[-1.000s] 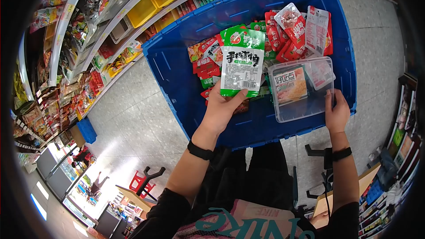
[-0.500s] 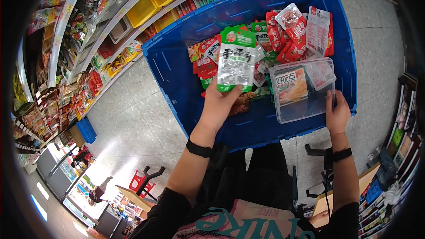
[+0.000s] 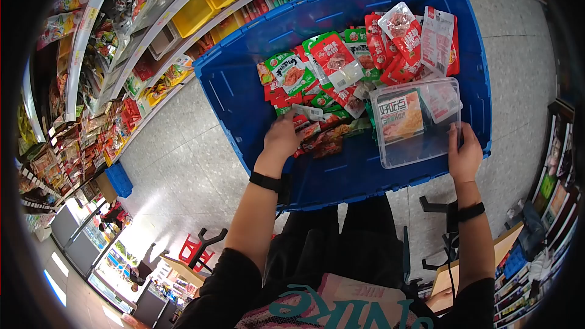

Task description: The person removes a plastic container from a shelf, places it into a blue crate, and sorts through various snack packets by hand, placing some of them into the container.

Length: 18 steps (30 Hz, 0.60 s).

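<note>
Reaches into a blue crate (image 3: 347,176) with the left grip (image 3: 281,138), fingers at the snack packets (image 3: 323,127). Pinches the near right edge of a clear plastic box (image 3: 407,151) with the right grip (image 3: 464,155). Has a red-and-white packet (image 3: 336,59) lying beyond and right of the left grip, partly over green packaging, and red pouches (image 3: 399,67) beyond and left of the right grip, past the box.

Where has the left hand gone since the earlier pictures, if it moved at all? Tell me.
Yes: the left hand has moved leftward, closer to the left wall of the blue crate.
</note>
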Tool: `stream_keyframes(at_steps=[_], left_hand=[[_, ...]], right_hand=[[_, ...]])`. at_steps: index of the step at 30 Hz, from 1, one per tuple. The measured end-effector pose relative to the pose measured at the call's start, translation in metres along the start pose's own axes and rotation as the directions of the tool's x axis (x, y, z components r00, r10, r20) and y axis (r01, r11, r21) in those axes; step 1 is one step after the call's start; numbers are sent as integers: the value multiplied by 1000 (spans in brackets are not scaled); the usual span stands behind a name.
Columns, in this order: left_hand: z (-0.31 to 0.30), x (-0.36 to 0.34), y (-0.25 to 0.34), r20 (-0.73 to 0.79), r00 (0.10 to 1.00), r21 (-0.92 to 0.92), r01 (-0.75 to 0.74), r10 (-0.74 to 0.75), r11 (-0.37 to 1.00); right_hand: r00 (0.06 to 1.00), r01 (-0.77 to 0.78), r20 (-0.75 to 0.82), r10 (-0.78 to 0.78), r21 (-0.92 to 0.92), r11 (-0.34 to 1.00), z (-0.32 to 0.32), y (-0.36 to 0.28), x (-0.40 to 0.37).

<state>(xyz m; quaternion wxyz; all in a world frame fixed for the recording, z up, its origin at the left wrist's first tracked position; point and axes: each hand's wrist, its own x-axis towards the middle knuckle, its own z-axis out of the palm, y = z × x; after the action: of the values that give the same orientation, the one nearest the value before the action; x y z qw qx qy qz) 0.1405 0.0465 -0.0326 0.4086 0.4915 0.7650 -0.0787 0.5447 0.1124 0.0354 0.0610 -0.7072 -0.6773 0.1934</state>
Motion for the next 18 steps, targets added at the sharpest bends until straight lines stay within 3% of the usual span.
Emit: stream_keyframes(at_steps=[1, 6, 8, 12, 14, 15, 17, 18], left_hand=[[2, -3, 5, 110, 991, 106, 64, -76, 992], [20, -2, 5, 124, 984, 293, 84, -124, 952], [35, 6, -9, 45, 998, 373, 27, -48, 927], [-4, -17, 16, -42, 999, 281, 21, -10, 960], [-35, -31, 35, -185, 982, 172, -1, 33, 985], [-49, -37, 45, -185, 982, 173, 0, 33, 985], [-70, -44, 57, -426, 897, 12, -127, 120, 992], [-71, -42, 57, -429, 895, 12, -126, 119, 992]], right_hand=[[1000, 2, -4, -2, 3, 1000, 0, 0, 0], [1000, -11, 4, 11, -4, 1000, 0, 0, 0], [1000, -16, 11, 16, -11, 1000, 0, 0, 1], [1000, -1, -10, 1, 5, 1000, 0, 1, 0], [1000, 4, -12, -4, 12, 1000, 0, 0, 0], [1000, 4, -12, -4, 7, 1000, -1, -1, 0], [1000, 6, -12, -6, 5, 1000, -1, -3, 0], [1000, 8, -14, -8, 1, 1000, 0, -1, 0]])
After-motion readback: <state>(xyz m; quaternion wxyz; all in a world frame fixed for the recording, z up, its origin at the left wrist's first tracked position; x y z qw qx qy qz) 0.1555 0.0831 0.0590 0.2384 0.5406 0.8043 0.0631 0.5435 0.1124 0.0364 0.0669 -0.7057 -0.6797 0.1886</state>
